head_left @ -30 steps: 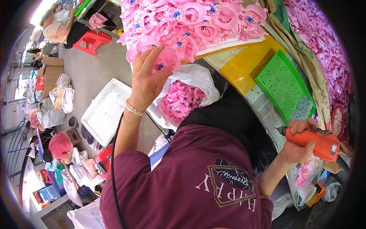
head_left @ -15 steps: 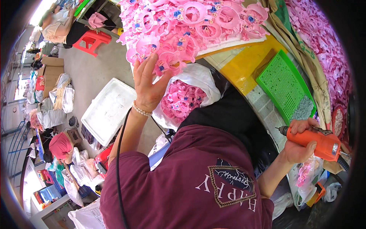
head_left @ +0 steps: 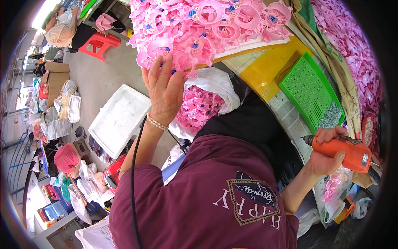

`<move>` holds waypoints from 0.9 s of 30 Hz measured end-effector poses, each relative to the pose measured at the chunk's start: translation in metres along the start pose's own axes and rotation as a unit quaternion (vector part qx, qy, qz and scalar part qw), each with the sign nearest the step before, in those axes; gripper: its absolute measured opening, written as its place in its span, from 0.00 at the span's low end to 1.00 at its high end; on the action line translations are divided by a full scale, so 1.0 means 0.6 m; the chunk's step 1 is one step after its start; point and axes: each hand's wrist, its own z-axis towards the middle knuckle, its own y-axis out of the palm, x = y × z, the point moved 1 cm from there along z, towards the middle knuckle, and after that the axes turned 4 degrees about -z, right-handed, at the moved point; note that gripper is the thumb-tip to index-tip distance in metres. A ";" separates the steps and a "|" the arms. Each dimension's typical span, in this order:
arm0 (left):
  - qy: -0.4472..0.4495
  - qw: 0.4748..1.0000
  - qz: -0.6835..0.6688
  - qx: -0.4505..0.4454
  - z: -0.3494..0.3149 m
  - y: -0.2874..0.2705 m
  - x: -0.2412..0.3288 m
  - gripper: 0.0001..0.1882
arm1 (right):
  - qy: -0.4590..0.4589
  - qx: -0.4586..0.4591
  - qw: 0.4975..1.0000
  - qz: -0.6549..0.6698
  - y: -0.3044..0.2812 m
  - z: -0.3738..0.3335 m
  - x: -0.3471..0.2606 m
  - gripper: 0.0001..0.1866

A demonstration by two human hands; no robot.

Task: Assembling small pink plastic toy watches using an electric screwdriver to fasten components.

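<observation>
Left hand [head_left: 163, 89] is raised with fingers spread, fingertips touching the near edge of a heap of pink plastic ring pieces [head_left: 207, 25] piled on the table at the far side; it encloses nothing that can be seen. Right hand [head_left: 327, 155] is closed firmly around an orange electric screwdriver [head_left: 346, 152], bit pointing left, held near the right edge of the table.

Judgement: the pink pieces look light, rigid and thin-walled, likely to snag one another in the heap; best taken by the ring rim. The screwdriver looks heavier, with a cable trailing.

Surroundings: a green perforated tray [head_left: 309, 89] rests on a yellow surface [head_left: 269, 66]. A white bag of pink parts [head_left: 203, 103] sits just below the heap. A white tray [head_left: 118, 120] lies on the concrete floor, left.
</observation>
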 end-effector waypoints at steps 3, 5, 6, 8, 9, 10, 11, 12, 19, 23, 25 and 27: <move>-0.002 1.000 0.011 0.008 -0.004 0.000 0.001 0.04 | -0.002 0.001 1.000 -0.008 0.002 0.001 -0.001 0.36; 0.010 1.000 0.017 0.009 -0.011 0.004 -0.004 0.04 | -0.004 0.003 1.000 -0.011 0.001 0.001 0.000 0.36; 0.039 0.999 0.009 0.033 -0.017 0.009 -0.007 0.05 | -0.001 0.003 1.000 -0.005 -0.002 0.001 0.001 0.36; 0.068 0.996 0.002 0.056 -0.023 0.014 -0.013 0.06 | 0.002 0.005 1.000 0.001 -0.004 0.001 0.002 0.36; 0.083 0.995 0.003 0.060 -0.025 0.017 -0.014 0.07 | 0.003 0.003 1.000 0.001 -0.004 0.001 0.002 0.36; 0.098 0.993 0.004 0.065 -0.027 0.018 -0.015 0.08 | 0.004 0.001 1.000 0.001 -0.003 0.002 0.003 0.37; 0.098 0.993 0.004 0.064 -0.027 0.018 -0.015 0.08 | 0.004 0.000 1.000 0.001 -0.002 0.002 0.004 0.37; 0.095 0.993 -0.002 0.075 -0.025 0.017 -0.014 0.08 | 0.005 0.001 1.000 -0.002 -0.001 0.003 0.004 0.37; 0.084 0.992 -0.022 0.093 -0.017 0.012 -0.006 0.09 | 0.008 0.006 1.000 -0.005 0.002 0.003 0.006 0.36; 0.088 0.990 -0.028 0.110 -0.011 -0.004 0.012 0.09 | 0.017 -0.008 1.000 -0.005 -0.004 0.004 0.008 0.36; 0.104 0.987 -0.049 0.114 -0.002 -0.015 0.022 0.09 | 0.014 0.001 1.000 -0.006 -0.003 0.003 0.007 0.36; 0.098 0.987 -0.070 0.105 0.002 -0.026 0.037 0.08 | 0.016 0.004 1.000 -0.007 -0.005 0.002 0.004 0.36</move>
